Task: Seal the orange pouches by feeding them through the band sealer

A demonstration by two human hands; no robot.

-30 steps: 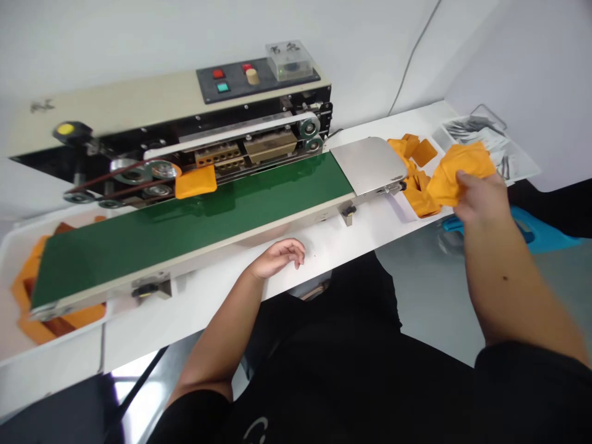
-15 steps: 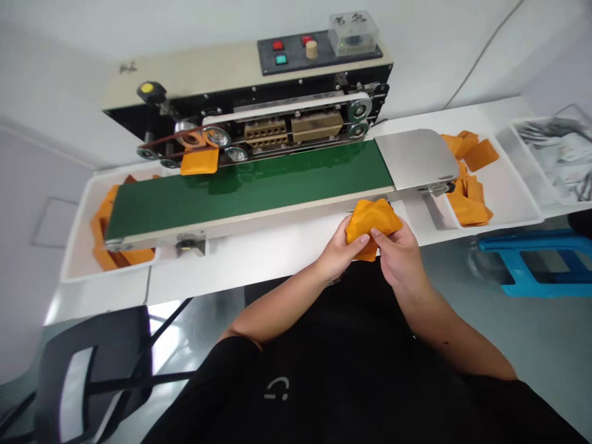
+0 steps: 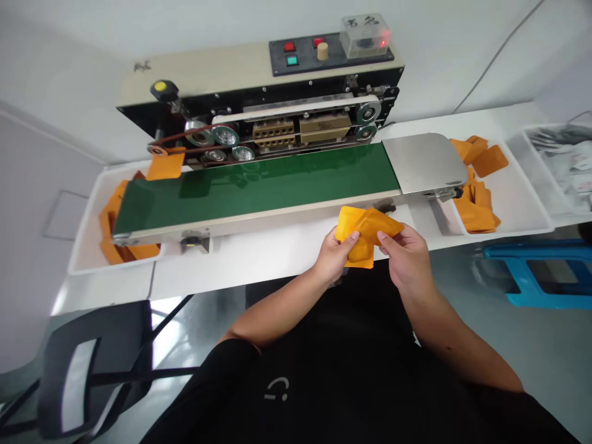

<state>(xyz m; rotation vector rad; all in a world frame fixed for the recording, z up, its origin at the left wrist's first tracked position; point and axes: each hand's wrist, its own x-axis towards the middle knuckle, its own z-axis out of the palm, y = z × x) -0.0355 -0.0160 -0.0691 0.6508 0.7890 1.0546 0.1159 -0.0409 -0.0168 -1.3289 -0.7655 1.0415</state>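
Observation:
Several small orange pouches (image 3: 358, 237) overlap between my two hands, just in front of the green conveyor belt. My left hand (image 3: 333, 254) is closed on them from the left, thumb on top. My right hand (image 3: 407, 256) pinches a pouch at the right side between thumb and fingers. Another orange pouch (image 3: 166, 165) hangs by its upper edge at the left end of the band sealing machine (image 3: 222, 74), over the belt (image 3: 259, 185).
A white bin (image 3: 522, 209) with orange pouches stands under the metal plate (image 3: 423, 163) on the right. Another white bin (image 3: 86, 246) with pouches is below the belt's left end. A blue stool (image 3: 513, 265) and a black chair (image 3: 111, 345) stand by the table.
The pouch in the machine has travelled left along the rollers. In my hands the pouches have fanned apart, one now angled to the right. A red light shows in the clear box.

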